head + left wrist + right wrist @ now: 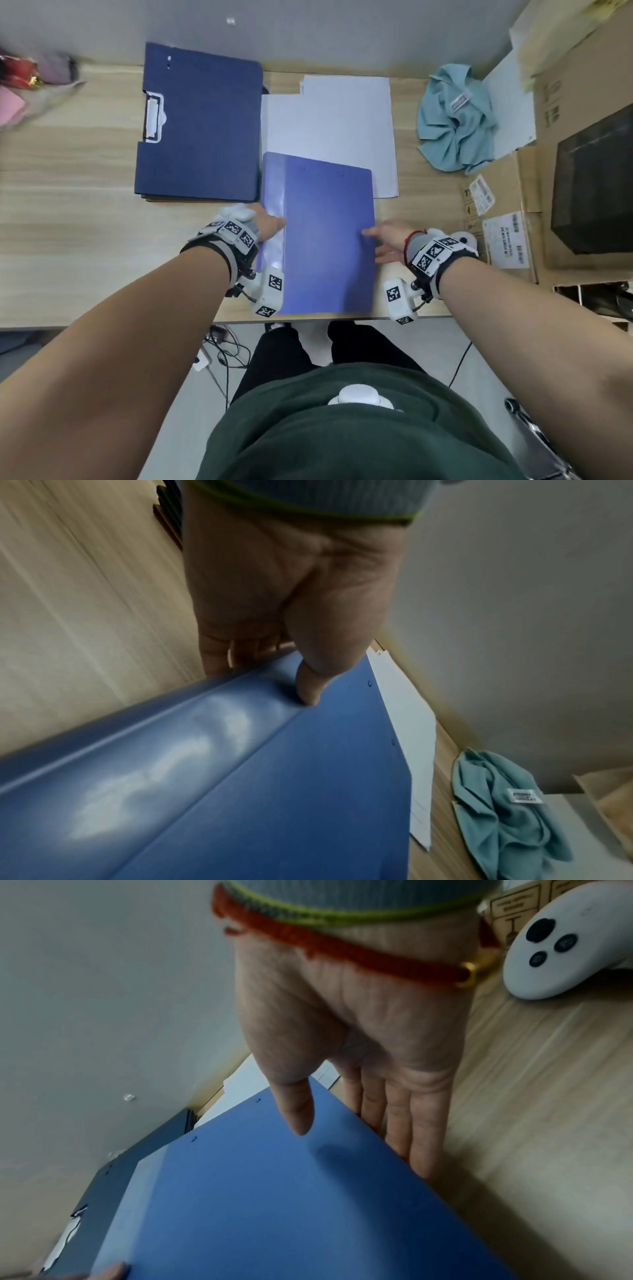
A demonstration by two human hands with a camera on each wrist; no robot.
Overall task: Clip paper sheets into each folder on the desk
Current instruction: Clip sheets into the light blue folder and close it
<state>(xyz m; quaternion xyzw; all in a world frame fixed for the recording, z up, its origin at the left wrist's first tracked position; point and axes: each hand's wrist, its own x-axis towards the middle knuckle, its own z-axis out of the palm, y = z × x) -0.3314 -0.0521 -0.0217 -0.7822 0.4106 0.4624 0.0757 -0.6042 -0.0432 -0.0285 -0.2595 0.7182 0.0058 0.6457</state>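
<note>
A closed light blue folder lies near the desk's front edge, its far end over loose white paper sheets. My left hand grips its spine side, with the thumb on the cover and the fingers tucked under. On the opposite edge my right hand holds it, thumb over the cover and straight fingers along and partly under the edge. A dark navy folder with a white clip lies to the left, on top of others.
A crumpled teal cloth lies right of the paper. Cardboard boxes and a black box crowd the right side. A white controller sits by my right wrist. Red and pink items are far left.
</note>
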